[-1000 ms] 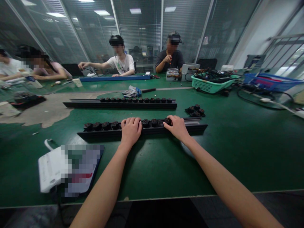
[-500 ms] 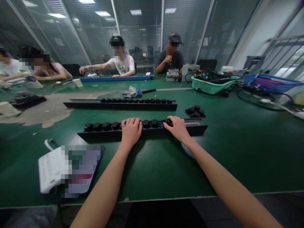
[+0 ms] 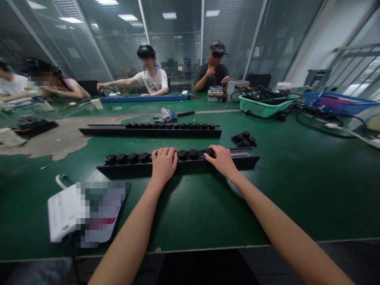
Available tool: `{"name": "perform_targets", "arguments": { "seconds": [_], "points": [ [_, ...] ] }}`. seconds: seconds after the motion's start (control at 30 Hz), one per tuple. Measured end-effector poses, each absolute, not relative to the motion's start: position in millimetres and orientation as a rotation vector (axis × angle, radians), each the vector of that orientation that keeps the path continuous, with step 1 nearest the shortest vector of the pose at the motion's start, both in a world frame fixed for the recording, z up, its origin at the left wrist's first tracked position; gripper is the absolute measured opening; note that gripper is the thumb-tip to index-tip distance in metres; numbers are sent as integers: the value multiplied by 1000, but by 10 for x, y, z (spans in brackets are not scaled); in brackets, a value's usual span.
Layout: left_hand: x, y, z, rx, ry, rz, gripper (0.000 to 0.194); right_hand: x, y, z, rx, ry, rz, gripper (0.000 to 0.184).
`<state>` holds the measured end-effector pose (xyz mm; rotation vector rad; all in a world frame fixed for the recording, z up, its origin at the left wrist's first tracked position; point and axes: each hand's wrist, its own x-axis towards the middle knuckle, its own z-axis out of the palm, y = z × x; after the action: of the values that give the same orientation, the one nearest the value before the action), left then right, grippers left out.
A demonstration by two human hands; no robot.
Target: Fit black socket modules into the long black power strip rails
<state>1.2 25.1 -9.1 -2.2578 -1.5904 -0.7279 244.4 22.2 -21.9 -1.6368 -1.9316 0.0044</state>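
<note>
A long black rail (image 3: 246, 160) lies across the green table (image 3: 192, 206) in front of me, with several round black sockets (image 3: 124, 158) seated along its top. My left hand (image 3: 163, 163) rests on the rail's middle, fingers curled over the sockets. My right hand (image 3: 222, 159) sits further right, fingertips pinched on one black socket (image 3: 210, 151) at the end of the row. The rail's right end is bare of sockets.
A second black rail with sockets (image 3: 154, 130) lies further back. A small cluster of loose sockets (image 3: 244, 138) sits right of it. A white device (image 3: 83, 209) lies near left. A green basket (image 3: 264, 103), cables and several seated people are at the far side.
</note>
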Motion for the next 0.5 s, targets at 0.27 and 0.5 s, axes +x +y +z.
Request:
{"name": "perform_targets", "arguments": {
  "seconds": [0.27, 0.5],
  "points": [
    [13, 252, -93, -2250, -1587, -725, 27, 2445, 206, -175, -1644, -1927, 31, 29],
    [13, 254, -96, -2250, -1588, -723, 28, 2428, 201, -180, -1648, -1909, 25, 28]
  ]
}}
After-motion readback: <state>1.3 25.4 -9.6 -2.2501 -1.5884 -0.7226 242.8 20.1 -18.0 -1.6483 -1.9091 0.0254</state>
